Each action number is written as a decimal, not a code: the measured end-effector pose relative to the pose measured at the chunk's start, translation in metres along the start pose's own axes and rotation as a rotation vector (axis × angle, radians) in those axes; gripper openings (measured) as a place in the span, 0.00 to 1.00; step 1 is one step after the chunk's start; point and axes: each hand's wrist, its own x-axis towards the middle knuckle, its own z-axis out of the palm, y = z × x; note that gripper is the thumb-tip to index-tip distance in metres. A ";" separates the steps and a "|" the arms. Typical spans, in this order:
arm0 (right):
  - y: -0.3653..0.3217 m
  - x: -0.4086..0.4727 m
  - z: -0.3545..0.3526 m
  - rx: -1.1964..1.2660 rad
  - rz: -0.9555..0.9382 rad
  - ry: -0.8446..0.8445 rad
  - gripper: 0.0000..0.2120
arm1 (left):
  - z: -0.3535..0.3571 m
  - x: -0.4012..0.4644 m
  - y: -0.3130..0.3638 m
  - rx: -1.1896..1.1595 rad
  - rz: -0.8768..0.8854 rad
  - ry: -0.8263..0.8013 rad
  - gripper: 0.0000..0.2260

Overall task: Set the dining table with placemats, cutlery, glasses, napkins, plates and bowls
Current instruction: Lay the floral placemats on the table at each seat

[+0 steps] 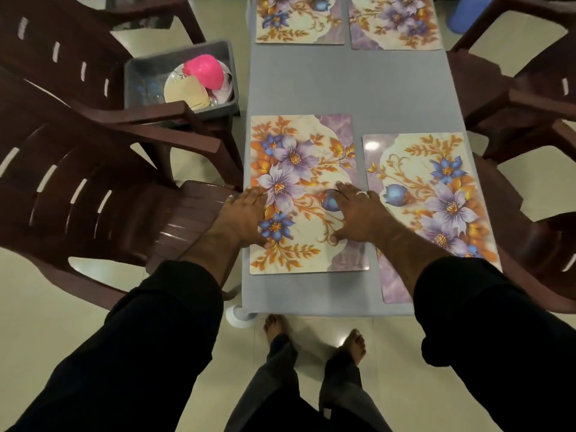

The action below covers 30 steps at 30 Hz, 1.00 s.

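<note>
Pressing flat, fingers straight: left hand (246, 218) and right hand (358, 215) on floral rectangular placemat (299, 169) at grey tabletop's (343, 85) near-left corner.

Single head view, wide-angle, looking steeply down and forward from the person's standing height at the near short end of the table (349, 88). The table runs away up-frame; edges bow with lens distortion. Both forearms enter from the bottom, bare feet (314, 338) show directly below. Chairs (93, 182) flank both sides. Near range, no second view to overlap.
</note>
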 end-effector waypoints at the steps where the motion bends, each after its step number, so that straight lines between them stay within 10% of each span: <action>1: 0.002 0.004 -0.004 0.001 0.001 -0.001 0.58 | -0.005 0.005 -0.002 0.001 0.002 -0.003 0.54; 30: 0.023 0.008 -0.003 0.064 -0.008 -0.028 0.60 | -0.003 0.012 -0.004 0.051 -0.039 -0.051 0.58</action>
